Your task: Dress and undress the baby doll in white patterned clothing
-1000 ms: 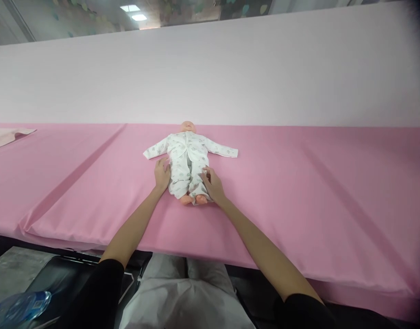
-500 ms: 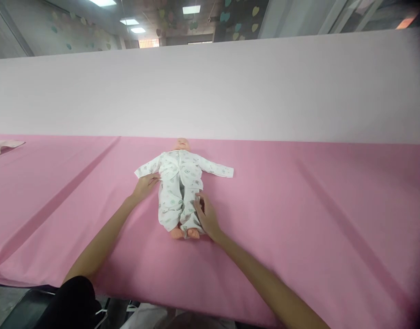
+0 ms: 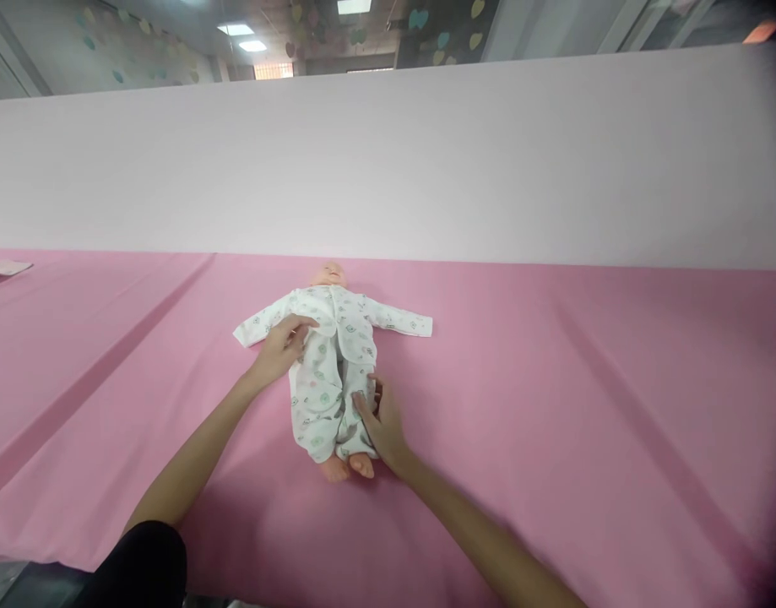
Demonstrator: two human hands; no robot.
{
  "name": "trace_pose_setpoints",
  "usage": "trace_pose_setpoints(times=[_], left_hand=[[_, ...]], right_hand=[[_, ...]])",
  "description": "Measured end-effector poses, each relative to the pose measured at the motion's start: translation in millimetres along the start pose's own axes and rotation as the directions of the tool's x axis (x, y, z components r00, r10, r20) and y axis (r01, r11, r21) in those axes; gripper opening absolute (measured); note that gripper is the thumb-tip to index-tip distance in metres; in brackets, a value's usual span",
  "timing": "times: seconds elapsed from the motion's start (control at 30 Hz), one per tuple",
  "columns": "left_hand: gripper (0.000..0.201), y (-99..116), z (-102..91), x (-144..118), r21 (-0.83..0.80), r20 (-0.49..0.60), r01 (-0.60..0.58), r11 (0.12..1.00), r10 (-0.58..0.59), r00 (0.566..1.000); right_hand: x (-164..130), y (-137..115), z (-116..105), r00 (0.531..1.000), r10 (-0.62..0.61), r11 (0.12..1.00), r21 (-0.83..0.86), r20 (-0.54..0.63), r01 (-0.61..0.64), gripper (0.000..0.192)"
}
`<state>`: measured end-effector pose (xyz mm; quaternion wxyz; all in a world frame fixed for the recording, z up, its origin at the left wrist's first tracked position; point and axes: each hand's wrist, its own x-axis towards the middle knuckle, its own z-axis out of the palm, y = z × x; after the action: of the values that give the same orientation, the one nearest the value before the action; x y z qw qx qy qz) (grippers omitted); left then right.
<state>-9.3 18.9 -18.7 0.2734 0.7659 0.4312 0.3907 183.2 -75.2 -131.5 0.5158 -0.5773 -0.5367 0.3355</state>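
A baby doll (image 3: 330,275) lies on its back on the pink cloth, head away from me and bare feet toward me. It wears a white printed top (image 3: 355,325) with the sleeves spread out, and matching trousers (image 3: 315,397). My left hand (image 3: 281,348) is at the lower edge of the top on the left, fingers bent over the fabric and closed on it. On the right, my right hand (image 3: 386,426) has thumb and fingers around a trouser leg at about the knee. The inner sides of both hands' fingers are partly hidden.
The pink cloth (image 3: 520,422) covers the table, with long creases on both sides. A pale piece of fabric (image 3: 4,268) lies at the far left edge. Behind the table stands a white panel (image 3: 388,169), with glass above it.
My left hand has moved from beside the doll's waist onto the top's lower edge. The doll's legs appear nearer to me, and my right hand has moved down with the trouser leg.
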Motion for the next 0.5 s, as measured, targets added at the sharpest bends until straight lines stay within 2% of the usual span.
trace_pose_setpoints(times=[0.07,0.17,0.23,0.3,0.37,0.43,0.5], left_hand=[[0.029,-4,-3.3,4,-0.066,-0.095,0.030,0.997,-0.036,0.995],[0.029,-14,-7.6,10,0.017,-0.197,0.028,0.999,-0.024,0.980],[0.030,-22,-9.6,11,0.085,-0.134,0.025,0.996,-0.014,0.991],[0.030,-29,-12.6,10,0.140,-0.003,0.034,0.990,-0.034,0.999],[0.025,-34,-17.4,8,0.244,0.100,0.045,0.969,-0.071,0.992],[0.016,-37,-22.8,7,0.375,0.135,0.081,0.924,-0.141,0.981],[0.010,-39,-26.1,5,0.464,0.157,0.135,0.875,-0.231,0.960]], right_hand=[[-1,-3,1,1.000,0.021,0.997,0.079,0.010,-0.021,0.052],[-2,-7,2,0.999,0.037,0.978,0.205,0.022,-0.041,0.054],[-1,-10,2,0.999,0.044,0.963,0.265,0.019,-0.047,0.054],[0,-12,0,0.996,0.078,0.944,0.319,0.034,-0.085,0.058],[3,-17,-2,0.981,0.175,0.903,0.384,0.087,-0.195,0.064],[6,-25,-6,0.927,0.312,0.809,0.454,0.206,-0.373,0.060],[10,-35,-9,0.825,0.414,0.676,0.476,0.385,-0.562,0.047]])
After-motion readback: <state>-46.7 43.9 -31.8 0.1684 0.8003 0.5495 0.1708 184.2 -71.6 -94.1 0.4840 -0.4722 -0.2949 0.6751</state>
